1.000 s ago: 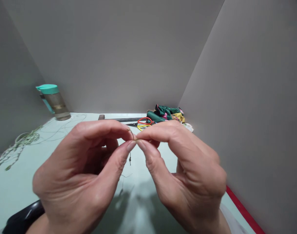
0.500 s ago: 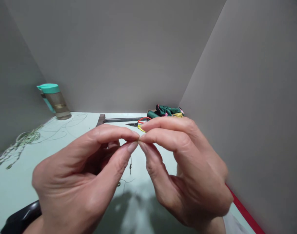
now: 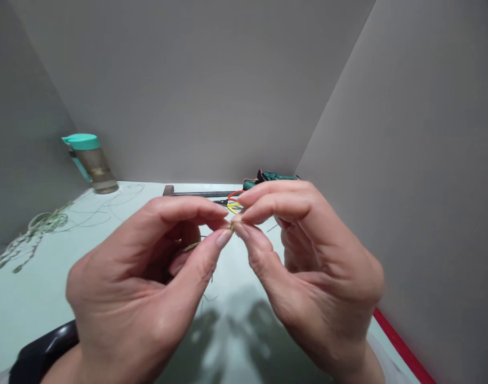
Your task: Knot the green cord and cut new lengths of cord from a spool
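My left hand (image 3: 148, 282) and my right hand (image 3: 319, 266) meet in mid-air over the pale table, fingertips touching. Between them a thin olive-green cord (image 3: 231, 226) is pinched, with a small loop or knot showing at the tips. Both thumbs and index fingers are closed on it. A braided part of the cord (image 3: 191, 246) runs behind my left thumb into the curled fingers. Thin loose ends hang below the left hand; most of the cord is hidden by the fingers.
A bottle with a turquoise lid (image 3: 95, 165) stands at the back left. Before it lies a bundle of green cords (image 3: 41, 226). Behind my hands are scissors (image 3: 232, 205) with red and yellow handles, a dark long-handled hammer-like tool (image 3: 204, 193) and green cloth (image 3: 273, 176).
Both hands have shifted slightly right. My right index and middle fingers sit a little higher, and a bit of cord now shows at the fingertips and behind my left thumb.
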{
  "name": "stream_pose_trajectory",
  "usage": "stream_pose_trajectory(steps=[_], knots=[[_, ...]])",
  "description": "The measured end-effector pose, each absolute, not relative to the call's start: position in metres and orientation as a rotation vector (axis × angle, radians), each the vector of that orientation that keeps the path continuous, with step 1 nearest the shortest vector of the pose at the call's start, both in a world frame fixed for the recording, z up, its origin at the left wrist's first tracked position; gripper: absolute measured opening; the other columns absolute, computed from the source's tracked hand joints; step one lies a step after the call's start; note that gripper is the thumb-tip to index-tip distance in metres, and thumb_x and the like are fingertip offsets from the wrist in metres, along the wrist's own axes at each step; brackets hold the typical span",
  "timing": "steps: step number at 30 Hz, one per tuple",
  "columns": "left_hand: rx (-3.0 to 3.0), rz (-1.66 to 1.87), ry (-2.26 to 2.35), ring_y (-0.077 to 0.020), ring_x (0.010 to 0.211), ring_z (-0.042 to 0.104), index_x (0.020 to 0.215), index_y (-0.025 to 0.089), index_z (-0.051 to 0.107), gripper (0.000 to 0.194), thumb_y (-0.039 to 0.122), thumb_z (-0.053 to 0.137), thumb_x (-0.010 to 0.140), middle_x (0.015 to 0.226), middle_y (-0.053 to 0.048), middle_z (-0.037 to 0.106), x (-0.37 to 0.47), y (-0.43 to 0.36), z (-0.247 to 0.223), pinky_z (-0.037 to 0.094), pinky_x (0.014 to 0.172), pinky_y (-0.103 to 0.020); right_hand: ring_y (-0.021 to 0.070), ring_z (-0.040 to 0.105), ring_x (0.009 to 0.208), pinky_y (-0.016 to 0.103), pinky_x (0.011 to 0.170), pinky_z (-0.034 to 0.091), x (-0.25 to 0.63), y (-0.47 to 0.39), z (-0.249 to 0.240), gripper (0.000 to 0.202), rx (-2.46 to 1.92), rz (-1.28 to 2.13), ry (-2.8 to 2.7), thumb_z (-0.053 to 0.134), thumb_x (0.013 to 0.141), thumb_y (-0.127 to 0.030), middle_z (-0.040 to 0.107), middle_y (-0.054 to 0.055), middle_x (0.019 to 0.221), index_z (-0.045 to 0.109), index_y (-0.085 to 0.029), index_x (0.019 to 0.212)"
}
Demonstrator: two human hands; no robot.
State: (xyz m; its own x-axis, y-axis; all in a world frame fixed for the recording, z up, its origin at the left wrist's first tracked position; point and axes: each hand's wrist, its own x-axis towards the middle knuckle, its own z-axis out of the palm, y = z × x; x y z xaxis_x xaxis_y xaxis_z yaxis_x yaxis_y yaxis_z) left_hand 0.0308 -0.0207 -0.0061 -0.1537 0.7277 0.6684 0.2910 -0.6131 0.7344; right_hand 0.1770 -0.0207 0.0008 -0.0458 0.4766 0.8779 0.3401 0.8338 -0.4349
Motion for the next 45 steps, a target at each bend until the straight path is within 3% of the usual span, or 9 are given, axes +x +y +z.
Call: stream_pose_trajectory(steps=[3,7,13,18,23,25,33,38,45], knots=[[1.839,1.854,1.12,-0.0069,0.073,0.068,0.093,0.035,0.079,0.02,0.018,0.079,0.082,0.087,0.013,0.078,0.03,-0.019,-0.007,0.053,0.065,-0.015,0.0124,0.067,0.11,0.032,0.097,0.063,0.174,-0.026,0.002,0.02,-0.739,0.102,-1.68,0.064,0.094,0.003,0.066,0.003,0.106,0.061,-0.014,0.104],[1.849,1.877,1.038,-0.0048,0.068,0.064,0.09,0.035,0.08,0.023,0.014,0.075,0.083,0.086,0.013,0.077,0.029,-0.019,-0.008,0.049,0.057,-0.014,0.0112,0.066,0.108,0.031,0.096,0.063,0.173,-0.03,0.001,0.02,-0.754,0.075,-1.678,0.064,0.096,0.001,0.064,0.001,0.107,0.059,-0.015,0.106],[1.783,1.791,1.025,-0.0083,0.059,0.059,0.087,0.036,0.081,0.013,0.023,0.077,0.085,0.077,0.007,0.073,0.024,-0.014,-0.011,0.044,0.047,-0.018,0.0152,0.067,0.108,0.035,0.097,0.064,0.173,-0.03,-0.001,0.025,-0.792,0.053,-1.682,0.064,0.095,0.0,0.066,0.002,0.108,0.058,-0.02,0.108],[1.624,1.477,0.877,-0.0141,0.067,0.065,0.088,0.03,0.08,0.002,0.032,0.079,0.087,0.084,-0.001,0.072,0.011,-0.009,-0.011,0.046,0.046,-0.018,0.0151,0.068,0.107,0.037,0.096,0.064,0.171,-0.029,-0.002,0.025,-0.79,0.046,-1.676,0.063,0.095,0.002,0.066,0.002,0.107,0.057,-0.019,0.108],[1.374,1.189,0.705,-0.0065,0.048,0.034,0.08,0.026,0.077,0.01,0.033,0.078,0.088,0.068,0.001,0.055,0.009,-0.009,-0.001,0.03,0.039,-0.017,0.0138,0.069,0.108,0.033,0.098,0.064,0.17,-0.032,-0.001,0.024,-0.791,0.067,-1.682,0.062,0.096,0.003,0.066,0.0,0.107,0.061,-0.02,0.102],[1.305,1.139,0.696,-0.0071,0.049,0.03,0.079,0.026,0.075,0.012,0.034,0.077,0.088,0.067,0.002,0.051,0.011,-0.008,0.001,0.028,0.039,-0.017,0.0129,0.069,0.107,0.031,0.1,0.063,0.171,-0.033,-0.001,0.022,-0.802,0.049,-1.687,0.063,0.096,0.001,0.067,0.0,0.108,0.064,-0.02,0.101],[1.252,1.23,0.704,-0.0064,0.05,0.031,0.083,0.025,0.076,0.009,0.031,0.076,0.089,0.073,0.001,0.054,0.014,-0.01,0.002,0.029,0.041,-0.018,0.0125,0.069,0.107,0.031,0.094,0.063,0.174,-0.031,-0.003,0.014,-0.858,-0.23,-1.741,0.067,0.099,-0.014,0.071,0.003,0.113,0.07,-0.021,0.11],[1.273,1.278,0.734,-0.0051,0.049,0.033,0.081,0.025,0.076,0.01,0.03,0.076,0.09,0.071,0.002,0.057,0.015,-0.009,0.002,0.03,0.039,-0.015,0.0137,0.071,0.094,0.033,0.088,0.061,0.173,-0.031,0.002,0.009,-0.896,-0.55,-1.762,0.067,0.098,-0.013,0.075,0.003,0.104,0.07,-0.019,0.105],[1.38,1.391,0.797,-0.0076,0.052,0.047,0.082,0.027,0.078,0.008,0.029,0.077,0.09,0.075,0.001,0.063,0.017,-0.012,0.001,0.041,0.042,-0.015,0.0115,0.067,0.095,0.033,0.088,0.057,0.175,-0.029,-0.004,0.006,-0.888,-0.593,-1.802,0.061,0.101,-0.015,0.074,0.001,0.105,0.066,-0.018,0.102]])
